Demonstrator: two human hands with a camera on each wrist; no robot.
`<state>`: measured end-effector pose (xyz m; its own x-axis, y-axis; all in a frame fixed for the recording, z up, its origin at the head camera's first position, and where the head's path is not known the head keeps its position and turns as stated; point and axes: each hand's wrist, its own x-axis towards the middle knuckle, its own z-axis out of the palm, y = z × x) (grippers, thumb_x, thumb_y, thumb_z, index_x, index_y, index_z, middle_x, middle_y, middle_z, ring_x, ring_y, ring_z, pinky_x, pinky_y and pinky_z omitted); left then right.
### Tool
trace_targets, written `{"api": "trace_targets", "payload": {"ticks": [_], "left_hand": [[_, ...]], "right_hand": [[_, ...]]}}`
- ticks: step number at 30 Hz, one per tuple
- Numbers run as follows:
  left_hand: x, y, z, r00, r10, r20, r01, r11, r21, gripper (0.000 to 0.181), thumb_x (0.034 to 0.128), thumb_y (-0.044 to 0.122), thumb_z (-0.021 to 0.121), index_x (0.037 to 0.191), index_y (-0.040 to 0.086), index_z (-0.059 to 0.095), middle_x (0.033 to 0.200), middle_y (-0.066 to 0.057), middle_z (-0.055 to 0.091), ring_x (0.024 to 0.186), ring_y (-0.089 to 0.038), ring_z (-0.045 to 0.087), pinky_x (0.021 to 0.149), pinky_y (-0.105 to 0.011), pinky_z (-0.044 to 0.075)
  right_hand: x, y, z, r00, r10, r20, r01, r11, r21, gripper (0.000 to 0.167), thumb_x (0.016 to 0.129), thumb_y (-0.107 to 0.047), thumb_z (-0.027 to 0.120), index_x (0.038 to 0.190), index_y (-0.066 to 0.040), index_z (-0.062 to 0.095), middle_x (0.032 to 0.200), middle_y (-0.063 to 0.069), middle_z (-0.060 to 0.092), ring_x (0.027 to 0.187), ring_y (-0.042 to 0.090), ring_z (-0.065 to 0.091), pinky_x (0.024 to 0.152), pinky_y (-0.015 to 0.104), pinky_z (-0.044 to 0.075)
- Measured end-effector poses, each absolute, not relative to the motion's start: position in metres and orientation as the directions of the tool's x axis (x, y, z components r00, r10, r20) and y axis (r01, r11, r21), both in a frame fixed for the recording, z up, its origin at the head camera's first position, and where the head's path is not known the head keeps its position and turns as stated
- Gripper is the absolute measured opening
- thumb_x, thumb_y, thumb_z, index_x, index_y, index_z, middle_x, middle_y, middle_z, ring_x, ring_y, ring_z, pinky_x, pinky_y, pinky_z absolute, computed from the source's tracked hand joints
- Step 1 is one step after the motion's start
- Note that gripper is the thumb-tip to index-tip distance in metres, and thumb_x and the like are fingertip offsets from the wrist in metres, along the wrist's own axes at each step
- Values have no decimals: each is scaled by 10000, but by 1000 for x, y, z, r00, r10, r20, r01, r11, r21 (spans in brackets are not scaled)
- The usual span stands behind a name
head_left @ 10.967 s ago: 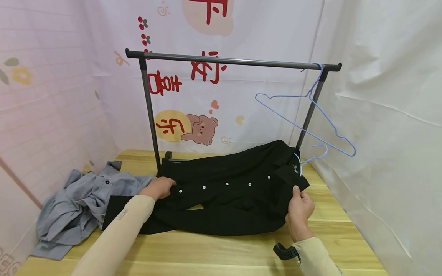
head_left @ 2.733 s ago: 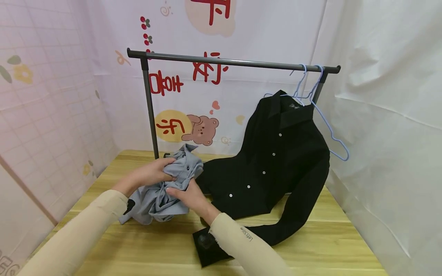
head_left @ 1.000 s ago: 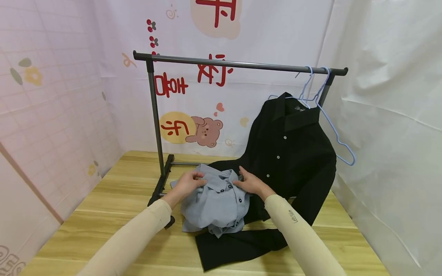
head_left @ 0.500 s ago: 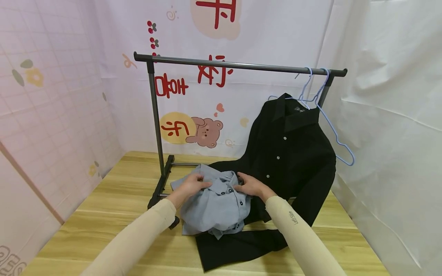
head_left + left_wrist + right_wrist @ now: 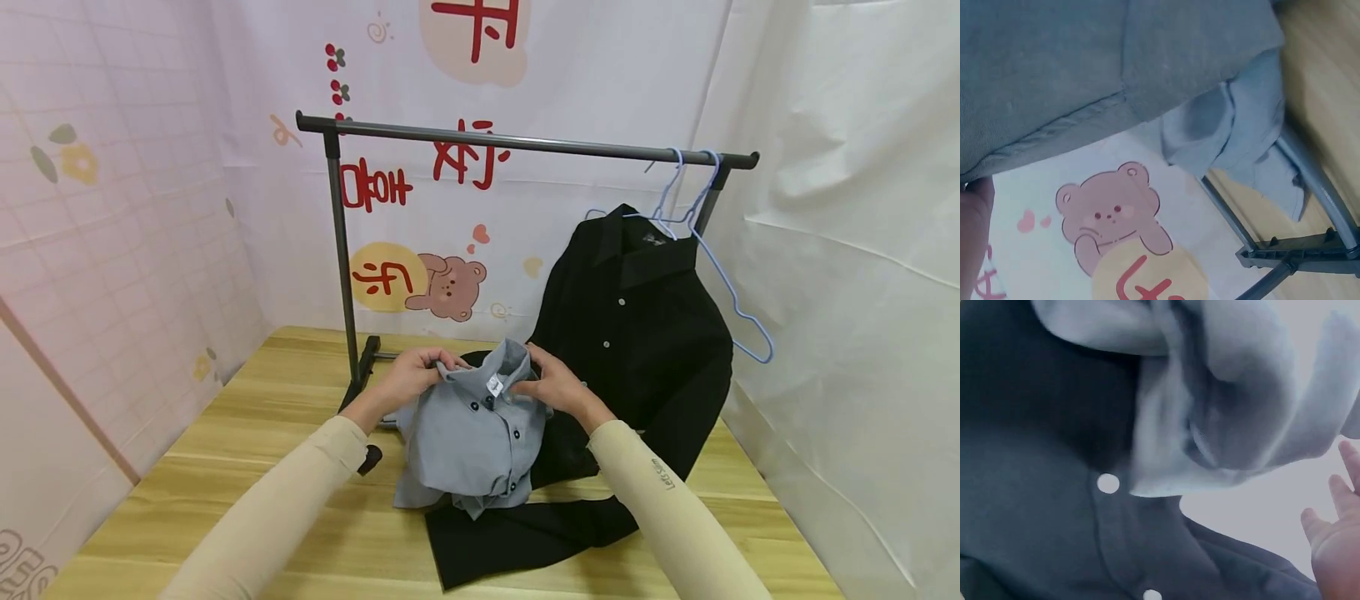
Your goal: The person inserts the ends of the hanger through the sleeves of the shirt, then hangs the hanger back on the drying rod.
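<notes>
Two hands at the collar (image 5: 510,358) of a gray button-up shirt (image 5: 472,450), which is bunched on the tabletop (image 5: 262,417) in front of the rack (image 5: 517,142). AFAICT left hand (image 5: 411,377) pinches its side; right hand (image 5: 558,385) touches the other, fingers spread, idk if it's gripping. Prob placed like that so the neck opening stands up. Black button-up shirt (image 5: 630,333) hangs on a blue hanger (image 5: 662,200), one sleeve (image 5: 517,533) lying on the tabletop, prob bc the bar's low. 2nd hanger (image 5: 720,272) is right beside it, fwiw.
</notes>
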<state>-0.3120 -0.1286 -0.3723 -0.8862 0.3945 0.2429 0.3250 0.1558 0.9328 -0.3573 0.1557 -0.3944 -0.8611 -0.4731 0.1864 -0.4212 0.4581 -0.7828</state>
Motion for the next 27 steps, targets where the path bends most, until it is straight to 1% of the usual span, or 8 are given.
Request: {"api": "trace_targets", "payload": {"ticks": [5, 7, 10, 17, 20, 22, 24, 27], "left_hand": [[-313, -139, -359, -905, 352, 237, 292, 110, 950, 186, 985, -60, 516, 862, 64, 581, 1211, -164, 653, 1143, -218, 580, 930, -345, 401], [-315, -143, -357, -920, 300, 253, 299, 121, 946, 135, 989, -37, 536, 911, 47, 607, 1158, -125, 659, 1090, -185, 572, 918, -332, 405], [-317, -146, -356, -939, 228, 256, 296, 161, 942, 78, 985, 15, 586, 1043, 18, 638, 1062, -70, 651, 989, -177, 560, 873, -319, 425], [-323, -160, -362, -957, 261, 124, 214, 352, 911, 424, 949, 213, 699, 1313, 17, 602, 1122, -93, 648, 997, -195, 577, 917, -379, 448], [-323, -170, -366, -927, 374, 26, 197, 427, 883, 289, 934, 236, 718, 1099, 2, 681, 947, -59, 644, 856, -168, 577, 816, -359, 471], [-323, -178, -367, -897, 442, -8, 206, 434, 877, 201, 947, 215, 699, 943, 15, 676, 848, -15, 606, 783, -157, 553, 742, -334, 459], [-323, -184, -365, -901, 433, 6, 203, 410, 889, 247, 957, 196, 684, 813, 22, 586, 727, 1, 517, 693, -156, 500, 672, -313, 427], [-327, -192, -359, -950, 275, 150, 232, 292, 928, 198, 970, 190, 669, 938, -4, 646, 774, 37, 573, 718, -125, 528, 664, -269, 450]], "right_hand": [[-348, 156, -377, -865, -453, 217, -417, 407, -813, 370, 826, -131, 816, 1154, -115, 645, 1108, 47, 648, 991, 239, 581, 892, 447, 463], [-346, 155, -374, -859, -467, 211, -411, 381, -828, 372, 824, -125, 818, 1131, -74, 616, 1095, 79, 643, 965, 256, 583, 857, 442, 465], [-344, 154, -374, -856, -480, 194, -413, 408, -814, 478, 834, -180, 823, 1239, -90, 587, 1178, 58, 639, 1030, 225, 592, 912, 426, 465], [-333, 163, -354, -913, -327, 244, -394, 552, -735, 284, 912, -334, 737, 1060, -92, 716, 993, 63, 699, 840, 212, 603, 736, 373, 476], [-328, 170, -336, -917, -233, 323, -398, 542, -740, 290, 928, -348, 716, 1064, -92, 702, 1004, 67, 687, 833, 222, 585, 717, 370, 455], [-324, 174, -325, -914, -164, 372, -398, 546, -737, 299, 926, -366, 713, 1023, -83, 689, 917, 71, 658, 777, 232, 562, 671, 368, 440], [-321, 178, -315, -905, -101, 413, -395, 559, -729, 317, 922, -386, 713, 945, -73, 667, 780, 76, 588, 698, 242, 533, 607, 361, 424], [-319, 182, -306, -887, -38, 461, -399, 566, -721, 339, 922, -389, 713, 909, -54, 666, 701, 82, 547, 646, 256, 516, 560, 361, 405]]}}
